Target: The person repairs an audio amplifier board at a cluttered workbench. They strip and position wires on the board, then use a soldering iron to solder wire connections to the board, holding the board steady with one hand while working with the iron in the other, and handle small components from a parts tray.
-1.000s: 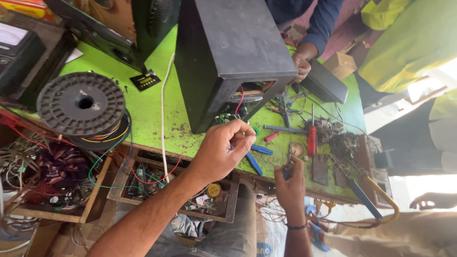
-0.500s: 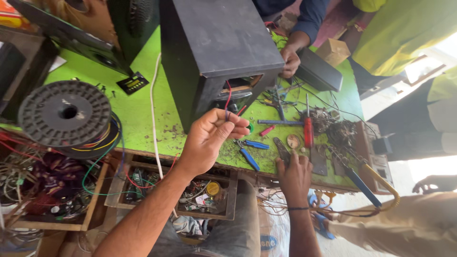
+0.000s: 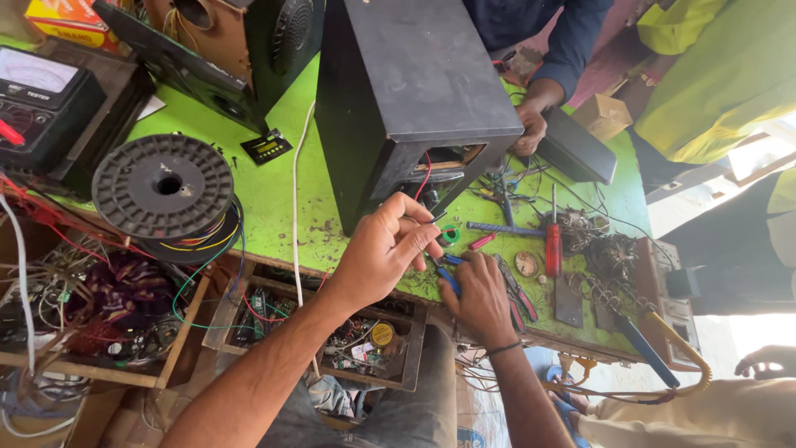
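Left hand [image 3: 383, 249] pinches thin wire at black speaker box [image 3: 414, 99] mouth; right hand [image 3: 479, 292], at 4 o'clock, clamps blue-handled pliers [image 3: 448, 278] on green tabletop [image 3: 274, 191]. Risk: pliers may slip, nicking fingers.

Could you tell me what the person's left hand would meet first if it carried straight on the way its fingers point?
Most likely the small green tape roll just beyond the left hand; depth is unclear, though.

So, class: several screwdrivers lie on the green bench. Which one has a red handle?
The red-handled screwdriver lies right of the person's hands, shaft pointing away towards the top. The blue-handled screwdriver beside it lies crosswise, nearer the black speaker box.
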